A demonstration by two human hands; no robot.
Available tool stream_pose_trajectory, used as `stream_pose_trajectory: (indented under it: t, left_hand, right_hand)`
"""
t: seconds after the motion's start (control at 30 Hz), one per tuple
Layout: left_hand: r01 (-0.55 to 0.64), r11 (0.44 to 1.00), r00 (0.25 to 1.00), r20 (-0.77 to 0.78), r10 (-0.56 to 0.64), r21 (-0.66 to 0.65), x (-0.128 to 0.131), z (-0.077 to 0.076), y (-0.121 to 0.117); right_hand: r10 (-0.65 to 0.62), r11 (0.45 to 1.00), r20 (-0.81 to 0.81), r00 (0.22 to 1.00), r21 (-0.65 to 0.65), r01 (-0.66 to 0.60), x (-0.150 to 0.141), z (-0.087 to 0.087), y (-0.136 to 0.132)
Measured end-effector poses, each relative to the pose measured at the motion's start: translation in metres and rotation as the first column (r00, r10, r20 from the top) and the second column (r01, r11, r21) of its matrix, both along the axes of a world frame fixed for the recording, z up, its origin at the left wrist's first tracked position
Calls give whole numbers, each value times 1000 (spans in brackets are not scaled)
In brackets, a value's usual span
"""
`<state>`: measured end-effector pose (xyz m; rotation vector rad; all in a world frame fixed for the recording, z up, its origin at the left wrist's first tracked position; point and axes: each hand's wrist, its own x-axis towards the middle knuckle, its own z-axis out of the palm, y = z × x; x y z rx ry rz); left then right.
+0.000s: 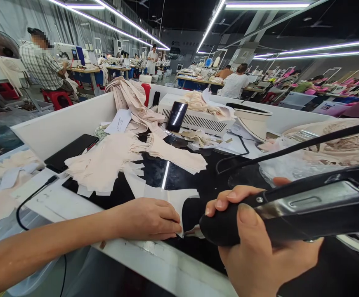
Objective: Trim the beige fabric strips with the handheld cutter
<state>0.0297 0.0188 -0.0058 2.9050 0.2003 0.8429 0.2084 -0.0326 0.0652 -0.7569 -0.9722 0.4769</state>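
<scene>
My left hand (148, 218) lies low over the black glassy work surface (159, 171), its fingers pressed together on the edge of a pale fabric piece (178, 200). Wrapped around a thick black hand-held tool (278, 214) with a metal plate on its side is my right hand (256, 247). The tool's rounded end points left, close to the fabric's edge, and a small metal tip (194, 232) shows beneath it. Beyond my left hand, a pile of cut beige fabric pieces (105, 161) is spread out, with another stack (176, 154) beside it.
A phone (177, 116) leans on a white vented box (198, 117) at the back. A black cable (306, 146) crosses the right side. White walls (64, 111) edge the table; a clear bin (0, 206) stands left. Co-workers sit farther off, one in a checked shirt (40, 66).
</scene>
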Motion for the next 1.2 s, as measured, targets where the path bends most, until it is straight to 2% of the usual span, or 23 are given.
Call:
stream_pose_trajectory:
  t: [0.2,0.43,0.7,0.77,0.9,1.0,1.1,1.2]
  left_hand:
    - [-6,1000,1000,-23,6,-17,0,0,0]
    - [11,1000,1000,6,-11,-8,0,-1,1]
    - [18,1000,1000,-18,-18,-7,-11,-3,0]
    - [37,999,999,-38,-38,-35,-16,-2,-5]
    - [59,989,994,-78,-70,-136,-22,8,-18]
    - [45,987,996,-75,-57,-153,-18,18,-20]
    - [1,997,999,-46,-5,-79,-4,21,-13]
    - [-39,999,999,-35,39,8,15,17,-2]
  right_hand:
    - [24,999,-23,999,44,-23,-1,2,1]
    - [42,999,-10,999,18,-41,-1,0,1]
    - [74,997,71,995,13,-75,-2,-1,-3]
    - [45,999,69,997,26,-47,4,3,-1]
    - [-89,995,-5,996,53,89,28,12,13]
    - [-111,992,-7,994,52,111,48,10,28]
    - [-128,991,44,991,57,125,58,3,39]
    - [-115,991,69,991,81,109,58,-3,43]
